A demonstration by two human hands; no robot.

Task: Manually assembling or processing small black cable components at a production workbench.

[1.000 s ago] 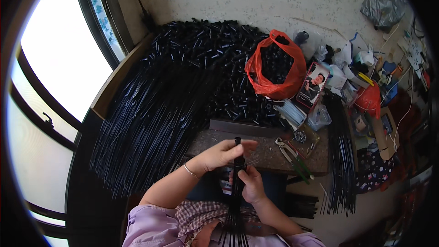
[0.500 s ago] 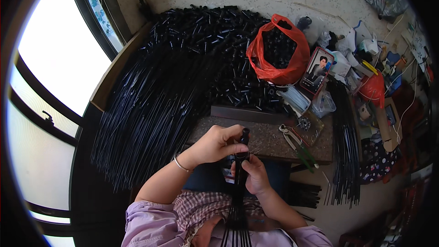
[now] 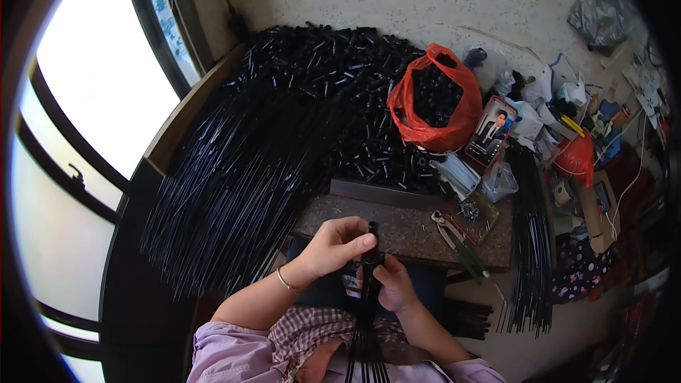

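Held upright before my lap is a black umbrella frame [image 3: 366,291]: a short tube with thin ribs fanning down toward my body. My left hand [image 3: 339,247], with a bracelet at the wrist, closes its thumb and fingers around the upper tube, whose tip pokes out above. Just below, on the right side, my right hand [image 3: 394,282] pinches the frame where the ribs meet the tube. Its fingertips are partly hidden behind the frame, so any small piece there cannot be made out. Beyond the hands, pincers [image 3: 457,245] with green handles lie on the bench.
A dark speckled bench [image 3: 397,223] carries a dark metal bar [image 3: 390,195]. Behind it spreads a heap of short black tubes [image 3: 319,60], with long black ribs [image 3: 220,191] at left. A red plastic bag [image 3: 404,124], a phone [image 3: 491,131] and another rib bundle [image 3: 530,255] are right.
The view has tilted, so the scene sits slightly lower. Both hands keep their hold on the umbrella frame. Thin wire ends seen beside my right fingers no longer show.
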